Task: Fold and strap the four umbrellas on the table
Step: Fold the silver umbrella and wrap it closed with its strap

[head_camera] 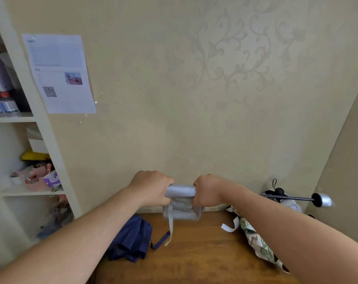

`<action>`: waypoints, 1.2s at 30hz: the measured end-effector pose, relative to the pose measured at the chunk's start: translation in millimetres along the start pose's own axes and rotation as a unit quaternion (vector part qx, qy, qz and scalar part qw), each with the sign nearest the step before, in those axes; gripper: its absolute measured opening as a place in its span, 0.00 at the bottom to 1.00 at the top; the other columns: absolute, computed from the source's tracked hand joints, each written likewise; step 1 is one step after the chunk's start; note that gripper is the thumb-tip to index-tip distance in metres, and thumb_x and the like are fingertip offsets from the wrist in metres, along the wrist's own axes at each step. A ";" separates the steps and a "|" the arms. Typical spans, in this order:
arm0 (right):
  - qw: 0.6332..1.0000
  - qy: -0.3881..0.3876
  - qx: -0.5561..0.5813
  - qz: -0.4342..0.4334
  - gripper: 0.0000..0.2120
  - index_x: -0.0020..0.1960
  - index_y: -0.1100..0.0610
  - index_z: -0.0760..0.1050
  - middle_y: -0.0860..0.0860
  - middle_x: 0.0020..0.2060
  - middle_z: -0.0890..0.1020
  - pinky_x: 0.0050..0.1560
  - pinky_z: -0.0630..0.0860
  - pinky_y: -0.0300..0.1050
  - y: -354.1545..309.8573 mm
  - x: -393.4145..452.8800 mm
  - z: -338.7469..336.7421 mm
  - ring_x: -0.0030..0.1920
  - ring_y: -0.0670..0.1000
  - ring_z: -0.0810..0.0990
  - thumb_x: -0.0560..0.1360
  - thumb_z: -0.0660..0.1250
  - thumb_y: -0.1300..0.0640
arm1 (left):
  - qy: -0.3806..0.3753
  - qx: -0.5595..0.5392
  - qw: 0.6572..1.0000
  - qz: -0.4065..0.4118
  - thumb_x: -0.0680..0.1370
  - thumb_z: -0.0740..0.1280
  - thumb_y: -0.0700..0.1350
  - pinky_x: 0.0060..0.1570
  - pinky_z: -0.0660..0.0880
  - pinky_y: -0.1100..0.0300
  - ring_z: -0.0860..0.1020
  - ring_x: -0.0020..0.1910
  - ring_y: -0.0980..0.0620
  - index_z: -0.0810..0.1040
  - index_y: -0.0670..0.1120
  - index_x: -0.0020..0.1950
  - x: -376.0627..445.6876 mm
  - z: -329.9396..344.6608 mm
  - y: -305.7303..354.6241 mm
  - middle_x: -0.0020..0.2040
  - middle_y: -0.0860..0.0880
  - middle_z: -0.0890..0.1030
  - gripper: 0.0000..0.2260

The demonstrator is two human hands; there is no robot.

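Observation:
I hold a silver-grey umbrella [181, 191] level above the far edge of the wooden table [194, 253]. My left hand [151, 187] grips its left end and my right hand [207, 190] grips its right end, with a rolled part of the canopy showing between them. Loose canopy folds and a pale strap [170, 226] hang below. The umbrella's dark shaft and silver handle [322, 200] stick out to the right. A navy umbrella [131, 238] lies on the table at the left, its strap loose. A floral cream-and-green umbrella [258, 240] lies at the right under my right forearm.
A black umbrella [276, 193] with a round knob lies at the back right corner against the wall. A white shelf unit [49, 140] with boxes and clutter stands left of the table. A printed sheet [59, 72] hangs on the wall.

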State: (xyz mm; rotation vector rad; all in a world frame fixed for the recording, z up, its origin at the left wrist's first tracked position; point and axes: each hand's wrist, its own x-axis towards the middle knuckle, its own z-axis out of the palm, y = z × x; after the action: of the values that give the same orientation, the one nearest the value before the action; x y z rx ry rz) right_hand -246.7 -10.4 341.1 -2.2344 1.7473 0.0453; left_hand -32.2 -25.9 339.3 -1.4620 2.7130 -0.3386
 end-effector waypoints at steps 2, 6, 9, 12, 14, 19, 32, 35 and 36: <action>1.000 0.009 0.006 -0.017 0.11 0.46 0.55 0.79 0.54 0.43 0.85 0.36 0.72 0.45 3.2 0.6 1.0 0.38 0.53 0.79 0.69 0.73 0.50 | 0.011 0.007 1.000 -0.013 0.73 0.67 0.62 0.34 0.68 0.58 0.76 0.37 0.53 0.71 0.58 0.45 -1.3 1.7 -5.5 0.39 0.55 0.77 0.10; 0.998 0.004 0.045 -0.037 0.08 0.45 0.54 0.76 0.51 0.40 0.82 0.35 0.70 0.44 10.3 0.8 -1.6 0.37 0.51 0.76 0.70 0.72 0.52 | 0.025 -0.019 0.998 -0.046 0.72 0.66 0.64 0.33 0.70 0.60 0.77 0.36 0.54 0.73 0.57 0.43 -1.3 2.4 -14.5 0.37 0.56 0.77 0.12; 0.998 0.017 0.029 -0.044 0.07 0.42 0.51 0.74 0.49 0.38 0.81 0.36 0.71 0.45 15.9 3.1 -1.7 0.37 0.51 0.77 0.70 0.72 0.51 | 0.000 -0.075 0.996 -0.042 0.72 0.70 0.56 0.33 0.72 0.59 0.78 0.36 0.54 0.71 0.56 0.39 -0.5 3.8 -14.1 0.37 0.55 0.78 0.09; 0.997 0.054 -0.029 -0.056 0.10 0.44 0.50 0.75 0.48 0.39 0.81 0.38 0.73 0.46 22.6 7.3 -3.4 0.42 0.53 0.79 0.69 0.72 0.45 | -0.007 -0.106 0.993 -0.053 0.72 0.71 0.53 0.34 0.74 0.58 0.79 0.37 0.53 0.73 0.55 0.39 0.0 5.3 -13.2 0.38 0.54 0.79 0.08; 0.993 0.075 -0.039 -0.077 0.25 0.58 0.44 0.77 0.45 0.48 0.79 0.49 0.77 0.49 23.1 8.4 -9.4 0.51 0.52 0.78 0.67 0.71 0.33 | -0.006 -0.110 0.992 -0.065 0.71 0.72 0.52 0.33 0.74 0.58 0.78 0.36 0.53 0.74 0.54 0.39 0.8 6.1 -16.2 0.38 0.53 0.79 0.07; 0.975 0.135 -0.086 -0.152 0.25 0.65 0.44 0.76 0.46 0.52 0.77 0.52 0.78 0.51 -11.3 20.3 -12.8 0.51 0.51 0.77 0.74 0.66 0.31 | -0.006 -0.119 0.991 -0.066 0.71 0.71 0.51 0.33 0.72 0.57 0.78 0.37 0.51 0.73 0.53 0.38 8.0 1.6 -14.7 0.38 0.52 0.78 0.08; 0.971 0.164 -0.165 -0.055 0.10 0.44 0.46 0.69 0.46 0.36 0.74 0.40 0.78 0.47 25.7 23.7 10.2 0.40 0.53 0.78 0.79 0.64 0.42 | -0.038 -0.218 0.972 -0.075 0.67 0.75 0.55 0.35 0.70 0.55 0.81 0.40 0.46 0.76 0.50 0.42 8.9 14.2 -23.2 0.41 0.50 0.81 0.13; 0.974 0.159 -0.159 -0.034 0.09 0.43 0.46 0.70 0.46 0.35 0.73 0.42 0.80 0.48 26.9 23.6 9.3 0.40 0.53 0.78 0.77 0.65 0.43 | -0.030 -0.215 0.974 -0.067 0.68 0.74 0.54 0.34 0.68 0.56 0.75 0.34 0.51 0.75 0.53 0.40 11.0 12.3 -23.6 0.39 0.50 0.80 0.10; 0.975 0.154 -0.159 -0.026 0.08 0.43 0.46 0.70 0.46 0.36 0.73 0.43 0.81 0.49 26.6 23.5 8.9 0.41 0.53 0.78 0.77 0.65 0.44 | -0.029 -0.213 0.974 -0.068 0.68 0.73 0.54 0.33 0.68 0.57 0.73 0.33 0.52 0.74 0.54 0.39 11.1 11.6 -23.8 0.38 0.51 0.80 0.09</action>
State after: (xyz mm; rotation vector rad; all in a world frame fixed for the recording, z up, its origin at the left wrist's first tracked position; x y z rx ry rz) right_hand -264.6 -35.9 322.0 -2.6351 1.9529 -0.0378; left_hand -17.2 -49.7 333.7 -1.7237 2.7590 0.3011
